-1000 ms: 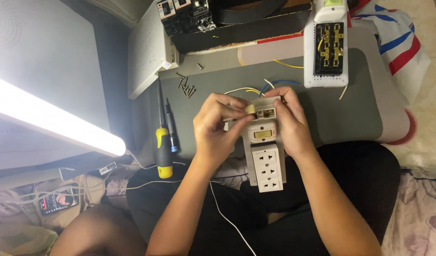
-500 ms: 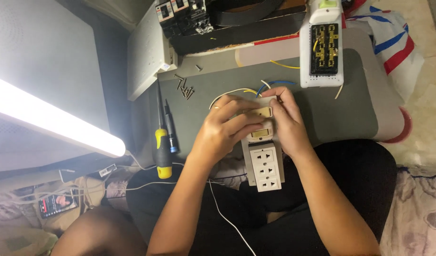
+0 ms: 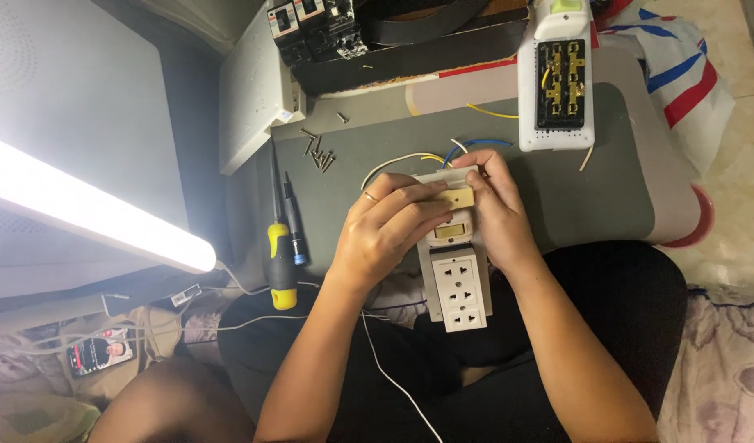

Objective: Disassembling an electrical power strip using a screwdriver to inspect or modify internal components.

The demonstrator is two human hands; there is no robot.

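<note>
Gripping a smooth white plastic socket strip over our lap, we are clamping its tan module with our left hand and right hand. Coloured wires are curling onto the matte grey surface, beside an opened white casing and a yellow-handled screwdriver.

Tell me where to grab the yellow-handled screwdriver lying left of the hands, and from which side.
Grip the yellow-handled screwdriver by its thick yellow handle, probably coming from above with the left hand, the nearer one. It lies flat on the grey mat, handle toward the person and thin shaft pointing away. A smaller dark screwdriver lies close on its right, so pinch across the handle's lower end, which juts clear.
</note>
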